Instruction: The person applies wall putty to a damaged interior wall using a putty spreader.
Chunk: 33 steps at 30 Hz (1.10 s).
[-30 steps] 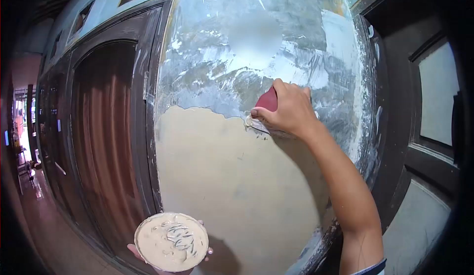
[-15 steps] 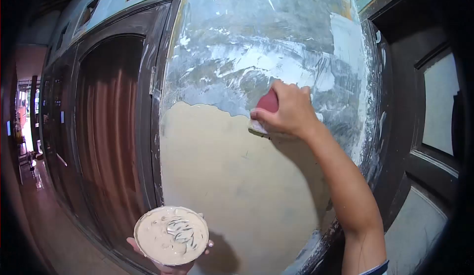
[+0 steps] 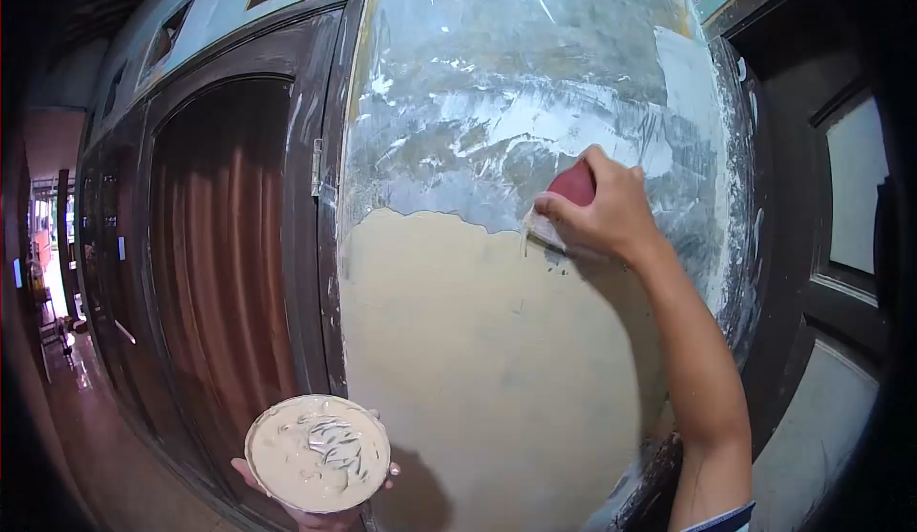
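Note:
At the lower left, my left hand [image 3: 250,475] holds a round bowl from below, its fingers around the sides. Pale cream paste [image 3: 304,441] with ridged marks fills the bowl. My right hand [image 3: 611,205] grips a red scraper [image 3: 575,184] against the wall. Some paste hangs from the scraper's lower left edge. That edge is at the border between the smooth cream coat [image 3: 478,341] below and the bare grey-blue wall [image 3: 458,45] with white smears above. The scraper's blade is partly hidden by my fingers.
A dark wooden door [image 3: 320,274] with a brown curtain [image 3: 224,245] behind its arched pane stands left of the wall. Another dark door with pale panels [image 3: 858,188] is at the right. A shiny floor [image 3: 91,417] runs back at the far left.
My right hand and the scraper have moved right along the coat's upper edge, and paste now hangs from the scraper. The view has shifted slightly; the bowl sits a little further left.

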{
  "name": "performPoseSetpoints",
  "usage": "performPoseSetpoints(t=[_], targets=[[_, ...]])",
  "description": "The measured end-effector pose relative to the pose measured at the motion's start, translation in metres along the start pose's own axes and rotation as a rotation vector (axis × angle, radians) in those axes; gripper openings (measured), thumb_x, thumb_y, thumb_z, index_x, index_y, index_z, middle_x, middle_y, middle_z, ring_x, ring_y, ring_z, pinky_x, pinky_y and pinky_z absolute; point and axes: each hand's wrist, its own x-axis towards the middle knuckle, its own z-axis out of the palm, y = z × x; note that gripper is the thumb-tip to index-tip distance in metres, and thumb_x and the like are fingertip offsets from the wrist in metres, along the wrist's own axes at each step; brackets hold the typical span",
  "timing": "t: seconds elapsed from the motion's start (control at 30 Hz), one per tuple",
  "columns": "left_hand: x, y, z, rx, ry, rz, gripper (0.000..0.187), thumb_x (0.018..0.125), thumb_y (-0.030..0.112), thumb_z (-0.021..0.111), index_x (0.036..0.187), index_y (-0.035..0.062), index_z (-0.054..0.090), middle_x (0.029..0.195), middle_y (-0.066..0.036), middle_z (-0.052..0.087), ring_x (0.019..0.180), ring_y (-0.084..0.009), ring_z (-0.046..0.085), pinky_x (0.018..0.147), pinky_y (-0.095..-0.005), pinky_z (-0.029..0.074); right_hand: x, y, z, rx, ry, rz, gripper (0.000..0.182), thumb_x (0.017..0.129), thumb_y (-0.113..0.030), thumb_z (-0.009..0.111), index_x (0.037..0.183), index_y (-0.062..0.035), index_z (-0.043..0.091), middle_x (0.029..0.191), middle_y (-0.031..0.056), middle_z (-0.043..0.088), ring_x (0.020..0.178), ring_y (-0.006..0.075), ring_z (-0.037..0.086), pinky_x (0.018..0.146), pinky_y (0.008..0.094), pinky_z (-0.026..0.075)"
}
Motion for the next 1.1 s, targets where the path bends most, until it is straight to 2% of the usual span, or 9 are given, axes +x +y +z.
performPoseSetpoints(t=[0.17, 0.3, 0.37, 0.5, 0.63, 0.77, 0.9, 0.97, 1.1], targets=[[0.007, 0.013, 0.005, 0.062, 0.059, 0.017, 0.123, 0.076, 0.101, 0.037, 0.159, 0.0103, 0.035, 0.146, -0.044, 0.042, 0.098, -0.0582, 0.067, 0.073, -0.0680, 0.060, -0.010, -0.002, 0.017, -0.108, 0.016, -0.115, 0.065, 0.076, -0.062, 0.082, 0.094, -0.0036, 0.061, 0.089, 0.0185, 0.069, 0.086, 0.0387, 0.067, 0.090, 0.0489, 0.043], [0.010, 0.017, 0.004, 0.033, 0.075, 0.005, 0.123, 0.076, 0.101, 0.036, 0.158, 0.0086, 0.036, 0.145, -0.045, 0.042, 0.094, -0.0599, 0.066, 0.071, -0.0666, 0.061, 0.003, 0.006, 0.001, 0.092, 0.112, 0.087, 0.064, 0.071, -0.056, 0.089, 0.091, -0.0028, 0.060, 0.083, 0.0191, 0.067, 0.079, 0.0389, 0.065, 0.080, 0.0476, 0.049], [0.011, 0.019, -0.005, 0.050, 0.023, 0.046, 0.124, 0.076, 0.101, 0.036, 0.158, 0.0083, 0.037, 0.145, -0.045, 0.043, 0.093, -0.0606, 0.066, 0.071, -0.0667, 0.061, -0.009, 0.000, 0.007, 0.007, -0.007, -0.078, 0.066, 0.073, -0.061, 0.084, 0.095, -0.0034, 0.062, 0.089, 0.0175, 0.070, 0.085, 0.0389, 0.066, 0.091, 0.0477, 0.045], [0.011, 0.022, -0.002, 0.037, 0.088, -0.028, 0.125, 0.076, 0.101, 0.036, 0.158, 0.0068, 0.036, 0.142, -0.045, 0.045, 0.093, -0.0602, 0.066, 0.071, -0.0676, 0.060, -0.018, -0.008, 0.020, -0.112, -0.029, -0.212, 0.065, 0.075, -0.059, 0.084, 0.097, -0.0030, 0.060, 0.089, 0.0190, 0.069, 0.085, 0.0404, 0.065, 0.088, 0.0473, 0.047], [0.005, 0.026, -0.014, 0.055, 0.062, -0.026, 0.126, 0.076, 0.101, 0.035, 0.157, 0.0050, 0.036, 0.140, -0.046, 0.045, 0.093, -0.0595, 0.066, 0.071, -0.0682, 0.061, 0.007, -0.009, -0.003, 0.030, 0.097, 0.207, 0.065, 0.075, -0.060, 0.084, 0.093, -0.0022, 0.059, 0.089, 0.0215, 0.069, 0.087, 0.0424, 0.067, 0.085, 0.0496, 0.049], [0.004, 0.023, -0.015, 0.119, 0.050, 0.065, 0.126, 0.076, 0.101, 0.036, 0.157, 0.0044, 0.036, 0.139, -0.047, 0.044, 0.094, -0.0604, 0.066, 0.070, -0.0683, 0.061, -0.015, -0.009, 0.015, -0.024, -0.031, -0.190, 0.062, 0.075, -0.059, 0.084, 0.092, -0.0049, 0.060, 0.085, 0.0177, 0.067, 0.082, 0.0411, 0.067, 0.076, 0.0480, 0.049], [-0.004, 0.033, -0.023, 0.046, 0.159, -0.035, 0.123, 0.077, 0.100, 0.039, 0.157, 0.0054, 0.036, 0.138, -0.046, 0.046, 0.097, -0.0645, 0.063, 0.071, -0.0698, 0.061, 0.000, -0.016, 0.019, -0.145, 0.118, -0.106, 0.062, 0.075, -0.059, 0.084, 0.093, -0.0043, 0.061, 0.084, 0.0187, 0.068, 0.080, 0.0415, 0.068, 0.076, 0.0490, 0.051], [-0.001, 0.022, -0.011, 0.060, 0.035, 0.024, 0.123, 0.076, 0.099, 0.042, 0.157, 0.0066, 0.036, 0.139, -0.046, 0.045, 0.098, -0.0648, 0.062, 0.072, -0.0700, 0.061, 0.012, -0.008, 0.006, -0.033, 0.144, 0.023, 0.063, 0.076, -0.058, 0.084, 0.093, -0.0030, 0.059, 0.083, 0.0205, 0.069, 0.079, 0.0434, 0.068, 0.073, 0.0495, 0.053], [-0.008, 0.023, -0.008, 0.008, 0.102, 0.077, 0.124, 0.075, 0.100, 0.043, 0.158, 0.0072, 0.034, 0.143, -0.044, 0.044, 0.102, -0.0662, 0.060, 0.073, -0.0715, 0.060, -0.004, 0.002, -0.008, 0.053, -0.065, -0.095, 0.066, 0.074, -0.059, 0.086, 0.093, -0.0014, 0.059, 0.083, 0.0219, 0.068, 0.080, 0.0444, 0.067, 0.071, 0.0494, 0.053]])
